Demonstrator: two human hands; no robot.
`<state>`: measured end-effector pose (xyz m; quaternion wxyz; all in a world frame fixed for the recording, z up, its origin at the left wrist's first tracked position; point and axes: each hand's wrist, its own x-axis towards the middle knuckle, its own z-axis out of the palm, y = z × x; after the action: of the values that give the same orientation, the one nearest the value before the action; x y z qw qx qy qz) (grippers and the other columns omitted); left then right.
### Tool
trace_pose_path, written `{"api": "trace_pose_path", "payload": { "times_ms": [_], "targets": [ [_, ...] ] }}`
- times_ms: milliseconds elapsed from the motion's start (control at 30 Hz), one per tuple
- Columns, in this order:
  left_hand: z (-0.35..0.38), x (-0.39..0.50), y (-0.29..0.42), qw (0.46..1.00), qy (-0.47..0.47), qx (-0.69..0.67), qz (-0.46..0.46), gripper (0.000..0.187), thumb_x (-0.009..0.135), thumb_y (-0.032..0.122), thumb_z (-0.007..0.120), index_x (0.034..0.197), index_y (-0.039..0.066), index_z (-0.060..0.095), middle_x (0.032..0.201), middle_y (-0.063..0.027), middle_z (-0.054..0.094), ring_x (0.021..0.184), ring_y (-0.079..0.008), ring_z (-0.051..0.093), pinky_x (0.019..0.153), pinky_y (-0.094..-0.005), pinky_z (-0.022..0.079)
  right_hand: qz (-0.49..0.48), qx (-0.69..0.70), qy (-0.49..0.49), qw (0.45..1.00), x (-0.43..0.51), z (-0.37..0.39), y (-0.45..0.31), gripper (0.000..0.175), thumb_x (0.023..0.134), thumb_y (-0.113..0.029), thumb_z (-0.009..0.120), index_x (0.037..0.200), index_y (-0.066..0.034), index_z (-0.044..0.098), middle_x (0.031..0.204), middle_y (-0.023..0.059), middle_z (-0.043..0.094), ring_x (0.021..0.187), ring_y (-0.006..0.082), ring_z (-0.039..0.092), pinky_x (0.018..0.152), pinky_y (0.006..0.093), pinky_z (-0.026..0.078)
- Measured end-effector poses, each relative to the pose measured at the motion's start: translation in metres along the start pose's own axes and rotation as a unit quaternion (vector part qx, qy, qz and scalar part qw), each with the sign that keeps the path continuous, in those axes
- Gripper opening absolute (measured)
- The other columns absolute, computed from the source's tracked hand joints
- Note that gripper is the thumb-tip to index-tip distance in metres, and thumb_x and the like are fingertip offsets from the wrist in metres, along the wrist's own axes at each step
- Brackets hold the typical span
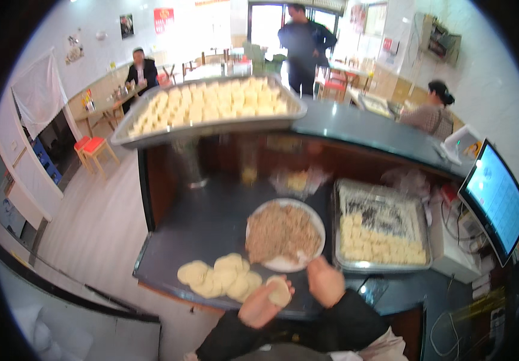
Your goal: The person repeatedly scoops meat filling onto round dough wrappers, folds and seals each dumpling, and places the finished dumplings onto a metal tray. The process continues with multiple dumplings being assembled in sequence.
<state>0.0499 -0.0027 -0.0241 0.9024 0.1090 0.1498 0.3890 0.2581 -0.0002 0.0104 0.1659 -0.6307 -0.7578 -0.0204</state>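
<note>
My left hand [259, 304] is palm up near the counter's front edge, with a round dough wrapper [279, 292] lying on its palm and fingers. Just left of it, a pile of flat round dough wrappers [223, 276] lies on the dark counter. A white plate heaped with minced filling [284, 232] stands beyond my hands. My right hand [326, 282] is curled at the plate's near right rim, beside a pale utensil end [303, 256]; blur hides how it is held. Right of the plate stands a metal tray [337, 252] with rows of dumplings [379, 246] on a floured surface.
A large metal tray [214, 126] full of small dough pieces stands on the raised ledge. A plastic bag [298, 182] lies behind the plate. A monitor [496, 203] and cables stand at right. Several people are beyond the counter, one seated near another tray at right.
</note>
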Motion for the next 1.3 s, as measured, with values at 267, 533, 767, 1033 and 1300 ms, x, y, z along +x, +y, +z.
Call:
{"api": "trace_pose_path", "payload": {
  "times_ms": [267,533,767,1033,1300],
  "targets": [
    [0.000,-0.005,-0.007,0.998,0.053,0.033,-0.002,0.037,0.103,0.020,0.045,0.135,0.003,0.041,0.132,-0.0145,0.053,0.121,-0.0296,0.054,0.101,-0.0406,0.047,-0.002,0.175,0.090,0.980,-0.010,-0.014,-0.019,0.010,0.085,-0.007,0.065,0.094,-0.0061,0.067,0.092,0.0074,0.063,0.073,0.0319,0.065,0.060,0.0399,0.053],
    [-0.009,0.013,-0.015,0.997,0.035,-0.062,-0.007,0.045,0.106,0.027,0.033,0.138,-0.004,0.037,0.139,-0.0187,0.046,0.134,-0.0323,0.041,0.115,-0.0417,0.033,-0.065,0.110,0.098,0.987,0.016,-0.011,-0.010,0.010,0.083,-0.006,0.065,0.093,-0.0066,0.069,0.089,0.0037,0.062,0.072,0.0262,0.066,0.059,0.0354,0.053],
    [-0.036,0.051,-0.033,0.976,-0.145,-0.154,-0.046,0.040,0.104,0.024,0.033,0.135,-0.001,0.042,0.135,-0.0128,0.051,0.125,-0.0258,0.048,0.108,-0.0391,0.037,-0.059,0.130,0.093,0.985,0.012,-0.015,-0.008,0.008,0.081,-0.009,0.066,0.088,-0.0089,0.070,0.088,0.0021,0.064,0.070,0.0257,0.066,0.058,0.0354,0.052],
    [-0.036,0.062,-0.026,0.970,-0.117,-0.212,0.036,0.036,0.104,0.019,0.030,0.127,-0.002,0.047,0.127,-0.0124,0.055,0.119,-0.0264,0.052,0.106,-0.0387,0.039,-0.031,0.159,0.083,0.983,0.012,-0.008,-0.002,0.005,0.082,-0.010,0.065,0.085,-0.0092,0.070,0.084,0.0020,0.064,0.068,0.0271,0.065,0.056,0.0366,0.051],
    [-0.031,0.048,-0.010,0.966,-0.039,-0.249,0.061,0.043,0.107,0.027,0.025,0.133,-0.003,0.041,0.133,-0.0140,0.051,0.124,-0.0272,0.048,0.110,-0.0398,0.036,0.003,0.305,0.058,0.950,-0.016,0.000,-0.017,0.012,0.082,-0.002,0.068,0.094,-0.0023,0.069,0.092,0.0117,0.065,0.075,0.0323,0.066,0.064,0.0356,0.053]
  ]
}}
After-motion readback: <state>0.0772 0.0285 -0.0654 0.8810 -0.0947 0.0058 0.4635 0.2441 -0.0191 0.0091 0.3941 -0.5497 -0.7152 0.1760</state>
